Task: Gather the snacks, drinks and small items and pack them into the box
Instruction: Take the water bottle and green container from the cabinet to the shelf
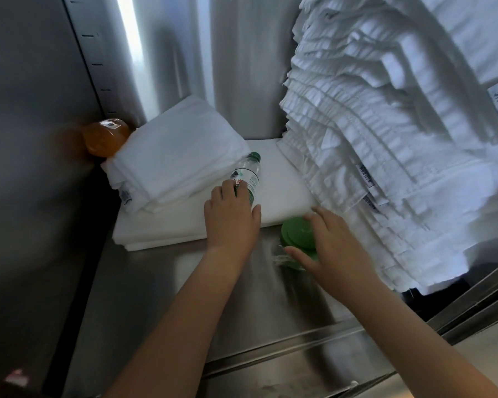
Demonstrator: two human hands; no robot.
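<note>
A clear water bottle [249, 172] with a green cap lies on folded white linen, and my left hand [231, 216] grips its lower end. My right hand [332, 245] wraps around a second bottle whose green cap [295, 232] points toward the camera; its clear body shows below my thumb. An orange drink bottle [105, 136] is wedged in the back left corner behind a folded towel stack. No box is in view.
All this sits inside a stainless steel cabinet with a metal shelf floor [161, 297]. A tall stack of folded white towels [385, 139] fills the right side. A smaller folded pile [173, 150] rests on a flat sheet [282, 191] at the left.
</note>
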